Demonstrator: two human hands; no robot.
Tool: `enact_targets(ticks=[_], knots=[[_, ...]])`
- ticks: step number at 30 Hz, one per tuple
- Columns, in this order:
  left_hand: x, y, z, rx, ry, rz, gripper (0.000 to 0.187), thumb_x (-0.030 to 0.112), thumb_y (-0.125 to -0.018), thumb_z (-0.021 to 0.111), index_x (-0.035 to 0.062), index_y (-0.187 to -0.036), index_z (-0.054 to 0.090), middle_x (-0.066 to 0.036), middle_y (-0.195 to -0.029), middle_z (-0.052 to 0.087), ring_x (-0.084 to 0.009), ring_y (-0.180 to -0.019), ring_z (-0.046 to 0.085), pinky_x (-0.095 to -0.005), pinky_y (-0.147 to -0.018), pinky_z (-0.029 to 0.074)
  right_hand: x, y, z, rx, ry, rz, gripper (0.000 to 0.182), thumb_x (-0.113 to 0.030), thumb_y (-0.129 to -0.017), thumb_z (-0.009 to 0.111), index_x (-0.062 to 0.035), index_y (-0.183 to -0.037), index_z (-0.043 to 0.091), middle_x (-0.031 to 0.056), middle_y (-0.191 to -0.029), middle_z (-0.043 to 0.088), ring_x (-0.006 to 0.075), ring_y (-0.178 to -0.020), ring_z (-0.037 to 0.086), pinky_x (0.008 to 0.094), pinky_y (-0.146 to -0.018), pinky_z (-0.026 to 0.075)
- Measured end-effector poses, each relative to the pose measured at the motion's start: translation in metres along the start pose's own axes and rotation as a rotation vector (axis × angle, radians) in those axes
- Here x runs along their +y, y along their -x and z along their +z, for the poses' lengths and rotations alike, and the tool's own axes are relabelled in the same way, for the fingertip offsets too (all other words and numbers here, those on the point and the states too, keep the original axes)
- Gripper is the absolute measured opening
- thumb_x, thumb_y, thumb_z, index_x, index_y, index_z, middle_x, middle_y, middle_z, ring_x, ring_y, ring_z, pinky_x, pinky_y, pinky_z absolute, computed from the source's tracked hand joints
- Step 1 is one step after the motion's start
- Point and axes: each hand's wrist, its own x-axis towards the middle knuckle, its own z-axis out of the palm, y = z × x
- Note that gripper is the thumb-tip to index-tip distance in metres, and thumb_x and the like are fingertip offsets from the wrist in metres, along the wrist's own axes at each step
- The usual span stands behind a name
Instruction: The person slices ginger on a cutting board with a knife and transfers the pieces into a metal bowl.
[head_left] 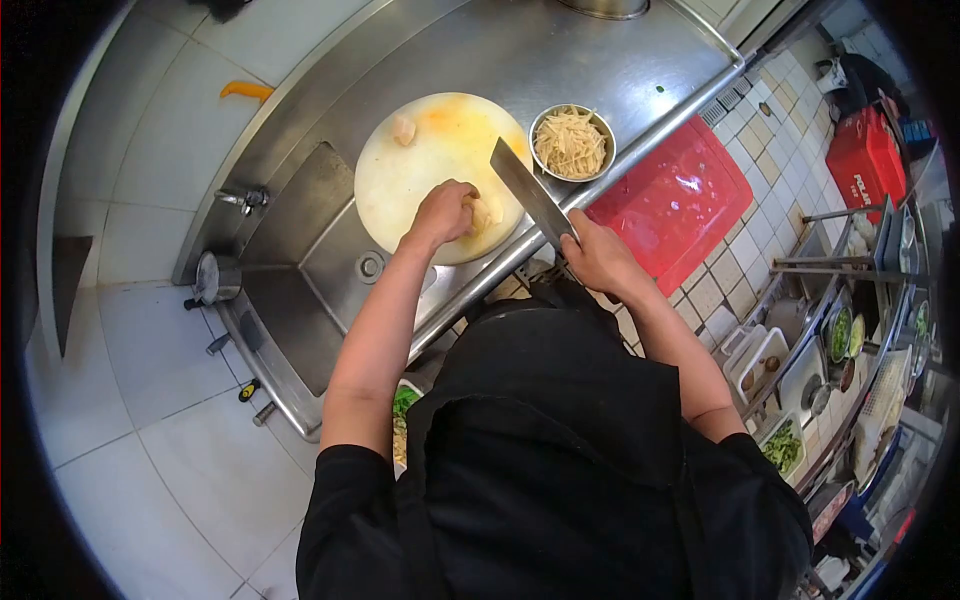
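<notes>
My right hand (602, 258) is wrapped round the handle of a cleaver (528, 190). Its broad blade points up and to the left, over the right rim of a round white cutting board (385, 195). On that board my left hand (445, 215) curls its fingers against a pale, sliced piece of food (486, 214), whose kind I cannot make out. A smaller pale chunk (404, 130) lies by itself near the board's upper left. Just right of the board, a round metal bowl (539, 160) holds a heap of thin pale strips (572, 142).
The board rests across a steel sink counter (480, 50) with a tap (243, 199) at left. A red lid-like sheet (690, 190) lies beyond the counter's front rail. Shelves with food containers (785, 445) stand at right. An orange-handled tool (245, 90) is by the tiled wall.
</notes>
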Motion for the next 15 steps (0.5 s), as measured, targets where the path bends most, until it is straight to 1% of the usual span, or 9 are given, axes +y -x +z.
enact_targets(ticks=[2,3,5,7,11,13,14,15], knots=[[0.003,0.000,-0.005,-0.021,0.012,-0.011,0.029,0.012,-0.088,0.061,0.0062,-0.114,0.073,-0.018,-0.117,0.068,-0.0365,-0.111,0.064,-0.0421,-0.099,0.050,0.007,0.004,0.003,0.029,-0.030,-0.012,0.026,-0.022,-0.099,0.051,0.0004,-0.113,0.047,0.0359,-0.092,0.063,0.0548,-0.092,0.060,0.0594,-0.078,0.044],[0.001,0.001,-0.007,-0.017,0.030,0.005,0.029,0.013,-0.088,0.063,0.0062,-0.113,0.074,-0.018,-0.117,0.069,-0.0362,-0.111,0.064,-0.0418,-0.099,0.050,0.007,0.007,0.002,0.033,-0.037,-0.006,0.026,-0.022,-0.099,0.051,0.0004,-0.113,0.047,0.0359,-0.092,0.063,0.0548,-0.092,0.060,0.0594,-0.078,0.044],[-0.001,0.003,-0.010,-0.015,0.043,0.023,0.028,0.014,-0.088,0.064,0.0061,-0.113,0.074,-0.018,-0.116,0.069,-0.0358,-0.110,0.065,-0.0416,-0.098,0.050,0.003,0.012,-0.002,-0.009,-0.078,0.044,0.031,-0.022,-0.098,0.050,0.0007,-0.119,0.049,0.0368,-0.100,0.064,0.0547,-0.102,0.060,0.0615,-0.088,0.044],[-0.004,0.004,-0.011,-0.044,0.099,0.070,0.028,0.019,-0.087,0.068,0.0050,-0.110,0.075,-0.019,-0.118,0.069,-0.0351,-0.108,0.066,-0.0406,-0.097,0.051,0.005,0.014,-0.002,-0.010,-0.076,0.048,0.030,-0.022,-0.098,0.050,0.0005,-0.119,0.049,0.0365,-0.101,0.064,0.0548,-0.102,0.059,0.0614,-0.087,0.044],[-0.006,0.009,-0.006,-0.026,0.090,0.096,0.032,0.023,-0.085,0.073,0.0024,-0.110,0.075,-0.019,-0.119,0.069,-0.0348,-0.108,0.067,-0.0398,-0.098,0.051,0.011,0.015,0.000,-0.018,-0.082,0.033,0.029,-0.022,-0.099,0.050,-0.0001,-0.117,0.050,0.0360,-0.102,0.064,0.0550,-0.102,0.059,0.0612,-0.087,0.044],[0.012,0.022,-0.005,0.047,-0.006,0.080,0.040,0.026,-0.084,0.077,0.0002,-0.114,0.072,-0.019,-0.122,0.068,-0.0348,-0.112,0.066,-0.0398,-0.100,0.051,0.014,0.014,0.003,-0.012,-0.093,0.030,0.028,-0.022,-0.099,0.050,-0.0001,-0.117,0.050,0.0359,-0.102,0.064,0.0550,-0.102,0.059,0.0609,-0.087,0.044],[0.018,0.028,0.000,0.048,-0.010,0.080,0.040,0.026,-0.084,0.077,0.0002,-0.114,0.072,-0.019,-0.122,0.068,-0.0348,-0.112,0.066,-0.0398,-0.100,0.051,0.015,0.014,0.004,-0.008,-0.102,0.027,0.028,-0.022,-0.099,0.050,-0.0001,-0.116,0.050,0.0358,-0.102,0.064,0.0549,-0.103,0.059,0.0607,-0.087,0.044],[0.023,0.033,0.005,0.115,-0.034,0.082,0.044,0.027,-0.083,0.078,0.0000,-0.117,0.070,-0.019,-0.124,0.066,-0.0349,-0.114,0.065,-0.0400,-0.100,0.051,0.016,0.013,0.004,-0.006,-0.104,0.025,0.028,-0.022,-0.099,0.050,-0.0001,-0.116,0.050,0.0358,-0.102,0.064,0.0549,-0.103,0.059,0.0607,-0.087,0.044]])
